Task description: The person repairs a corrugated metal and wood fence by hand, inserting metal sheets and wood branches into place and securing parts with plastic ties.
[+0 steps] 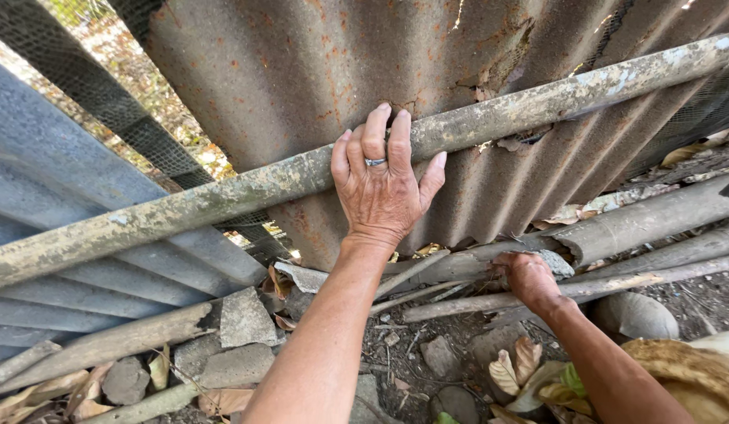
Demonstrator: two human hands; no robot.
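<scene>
My left hand [382, 182], with a silver ring on one finger, lies flat with fingers spread against a long mossy bamboo pole [223, 196] that runs across a rusty corrugated metal sheet [301, 71]. My right hand [528, 279] is lower down near the ground, fingers curled around a grey stone [557, 263] or the end of a pole lying at the foot of the sheet; the grip is partly hidden.
A grey corrugated sheet [50, 180] leans at the left, with dark mesh [121, 110] behind it. Several bamboo poles [655, 224] lie on the ground at right. Broken stone pieces [243, 318], dry leaves [513, 365] and soil cover the ground.
</scene>
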